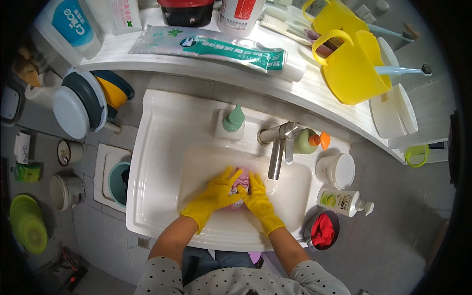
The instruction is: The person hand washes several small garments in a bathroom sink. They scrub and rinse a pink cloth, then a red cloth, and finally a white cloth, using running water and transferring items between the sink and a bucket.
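Note:
Both my hands wear yellow rubber gloves and are down in the white sink (157, 147), working on a wet, crumpled pink cloth (241, 181). On the cloth's left side, my left hand (214, 194) grips its edge with fingers partly spread. My right hand (258, 200) holds the right side, its thumb across the cloth and its fingers pointing away from me. Parts of the cloth are hidden under the gloves. Shallow, slightly cloudy water seems to lie in the basin. The metal faucet (277, 157) juts over the basin just beyond my right hand.
A green-topped soap pump (234, 119) and an orange-topped pump bottle (309, 141) stand behind the basin. To the right are a white tub (336, 170), a white pump bottle (339, 201) and a bowl with red cloth (323, 230). A shelf (196, 65) holds a toothpaste tube (216, 49) and yellow cups (351, 69).

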Available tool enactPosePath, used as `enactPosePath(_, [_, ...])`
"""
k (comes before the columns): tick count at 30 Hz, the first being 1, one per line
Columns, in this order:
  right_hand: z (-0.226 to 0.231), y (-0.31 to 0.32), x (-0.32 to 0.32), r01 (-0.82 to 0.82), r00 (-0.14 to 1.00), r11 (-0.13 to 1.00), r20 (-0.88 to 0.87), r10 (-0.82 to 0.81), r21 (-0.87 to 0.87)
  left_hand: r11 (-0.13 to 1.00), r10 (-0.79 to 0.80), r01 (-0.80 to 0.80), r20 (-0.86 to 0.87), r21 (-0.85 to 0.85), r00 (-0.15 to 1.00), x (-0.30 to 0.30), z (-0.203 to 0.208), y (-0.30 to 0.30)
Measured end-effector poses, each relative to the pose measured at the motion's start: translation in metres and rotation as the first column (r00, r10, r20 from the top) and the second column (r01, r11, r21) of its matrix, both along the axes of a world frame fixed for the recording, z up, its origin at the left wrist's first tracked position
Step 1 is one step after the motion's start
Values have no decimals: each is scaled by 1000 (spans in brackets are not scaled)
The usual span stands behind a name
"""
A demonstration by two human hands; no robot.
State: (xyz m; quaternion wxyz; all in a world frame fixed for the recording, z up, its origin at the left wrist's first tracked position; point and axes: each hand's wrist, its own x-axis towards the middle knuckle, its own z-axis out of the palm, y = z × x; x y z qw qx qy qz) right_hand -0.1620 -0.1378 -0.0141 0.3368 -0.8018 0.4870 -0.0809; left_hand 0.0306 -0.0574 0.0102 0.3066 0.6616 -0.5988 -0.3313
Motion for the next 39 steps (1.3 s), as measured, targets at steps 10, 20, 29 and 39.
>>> enactPosePath(10, [-60,9,-5,-504,705,864,-569,423,17,965,-263,251,296,78,918,-21,-74,0])
enactPosePath(20, [-42,-51,-19,-166,966,982,217,143,92,935,-39,62,72,-350,997,-2,-35,-44])
enactPosePath(29, [36,-22,-11,-263,964,936,-14,267,-234,928,-87,210,371,-307,925,6,3,11])
enactPosePath(39, [-143,1,-21,-589,798,670,-453,398,-451,960,-275,243,325,138,905,-24,-72,-5])
